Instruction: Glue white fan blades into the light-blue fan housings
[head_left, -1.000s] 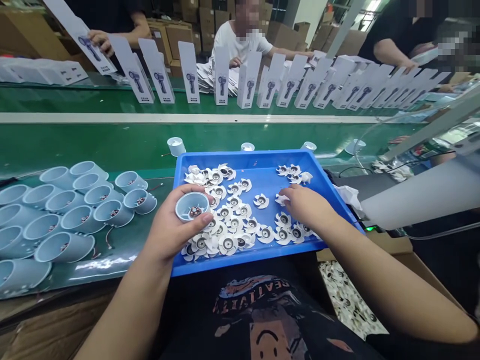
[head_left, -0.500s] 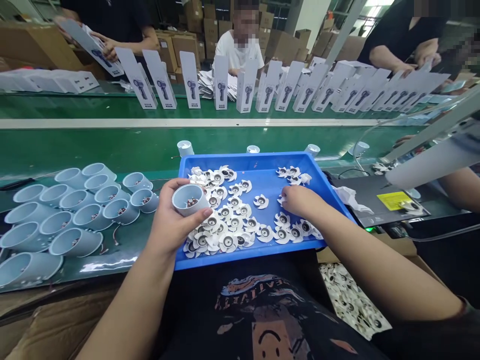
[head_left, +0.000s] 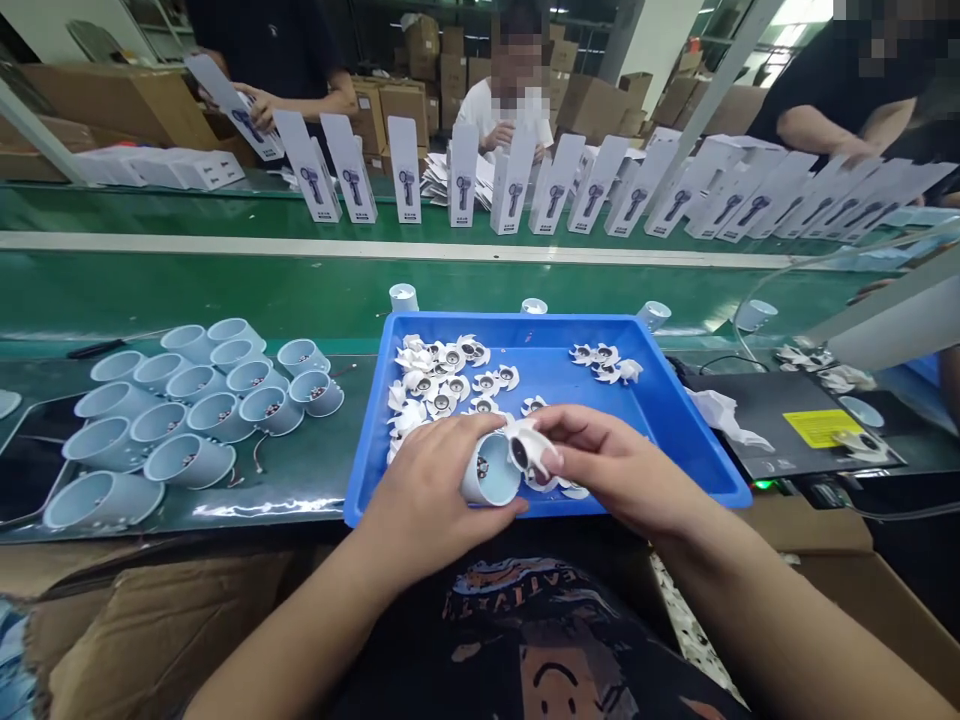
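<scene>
Cup (head_left: 499,482) in left hand (head_left: 427,490), fan (head_left: 528,449) held at its mouth by right hand (head_left: 619,465), lower centre of frame.
Left fingers wrapped round cup; right thumb and fingers pinch fan. Can't tell if fan touches rim. Probably best: cup steady, light pinch on the blades so they don't bend, hub squared to the coppery part (head_left: 482,466) inside. Vs half a second ago: right hand has lifted out of tray (head_left: 600,395), cup has shifted toward it and turned its mouth rightward.
</scene>
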